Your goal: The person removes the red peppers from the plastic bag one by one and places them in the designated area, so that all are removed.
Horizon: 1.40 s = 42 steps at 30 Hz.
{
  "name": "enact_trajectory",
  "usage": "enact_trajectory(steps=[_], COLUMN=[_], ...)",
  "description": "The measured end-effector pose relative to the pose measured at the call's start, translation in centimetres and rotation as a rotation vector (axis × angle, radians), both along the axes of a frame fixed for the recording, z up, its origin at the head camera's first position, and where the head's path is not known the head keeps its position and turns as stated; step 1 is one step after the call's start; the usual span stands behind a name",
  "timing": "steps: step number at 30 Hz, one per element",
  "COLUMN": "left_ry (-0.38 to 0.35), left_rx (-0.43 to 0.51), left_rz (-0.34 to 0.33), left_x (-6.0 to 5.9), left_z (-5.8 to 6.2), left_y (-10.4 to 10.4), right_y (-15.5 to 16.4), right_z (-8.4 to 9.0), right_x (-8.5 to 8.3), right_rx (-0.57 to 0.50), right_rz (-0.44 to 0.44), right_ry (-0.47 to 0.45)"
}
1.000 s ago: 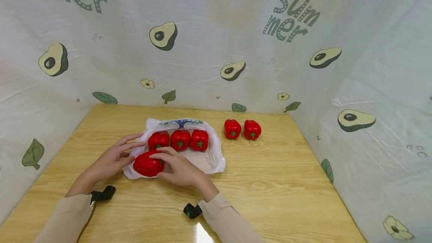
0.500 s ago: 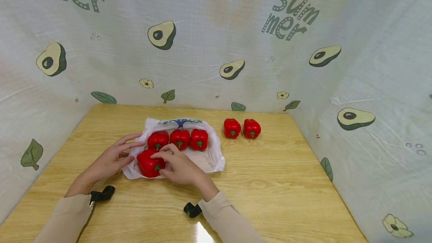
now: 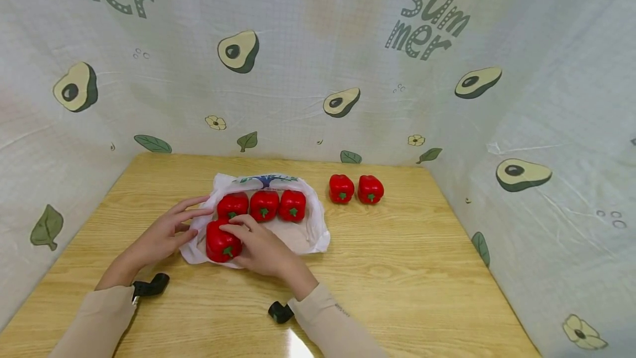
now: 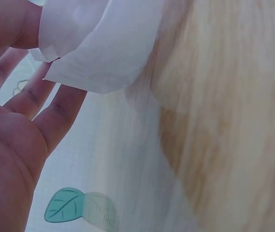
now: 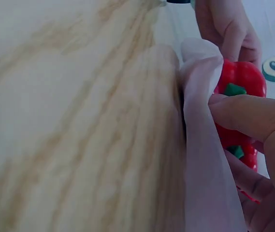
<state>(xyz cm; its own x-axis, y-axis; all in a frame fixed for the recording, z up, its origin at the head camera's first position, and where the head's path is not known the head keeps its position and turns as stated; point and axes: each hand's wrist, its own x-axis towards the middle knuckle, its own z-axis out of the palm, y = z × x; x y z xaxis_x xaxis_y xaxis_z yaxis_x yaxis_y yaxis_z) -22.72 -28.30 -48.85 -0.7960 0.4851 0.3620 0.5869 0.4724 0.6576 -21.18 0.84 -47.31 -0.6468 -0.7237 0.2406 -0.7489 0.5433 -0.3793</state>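
While the right hand [image 3: 263, 247] grips a red pepper [image 3: 222, 243] in curled fingers, the left hand [image 3: 166, 233], fingers straight, touches the white bag [image 3: 313, 231] on the desk [image 3: 397, 269].

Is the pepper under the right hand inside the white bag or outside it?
Inside: the pepper sits on the open white bag, before three others, right hand gripping it.

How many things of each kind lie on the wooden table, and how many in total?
Red peppers: 6 (first, held by right hand)
White plastic bag: 1
Total: 7
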Motion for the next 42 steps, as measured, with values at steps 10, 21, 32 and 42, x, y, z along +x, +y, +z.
enact_trajectory(steps=[10, 21, 32, 42], left_ry=[-0.044, -0.036, -0.026, -0.024], left_rx=[0.035, 0.038, 0.026, 0.023], left_rz=[-0.010, -0.016, -0.021, -0.016], left_x=[0.1, 0.1, -0.1, 0.1], left_z=[0.0, -0.1, 0.0, 0.2], left_y=[0.0, -0.1, -0.1, 0.0], right_y=[-0.2, -0.5, 0.2, 0.9], right_z=[-0.3, -0.1, 0.0, 1.3], right_x=[0.2, 0.3, 0.0, 0.0], right_rx=[-0.045, -0.011, -0.037, -0.086], right_rz=[-0.035, -0.028, -0.034, -0.029], right_ry=[0.036, 0.084, -0.005, -0.147])
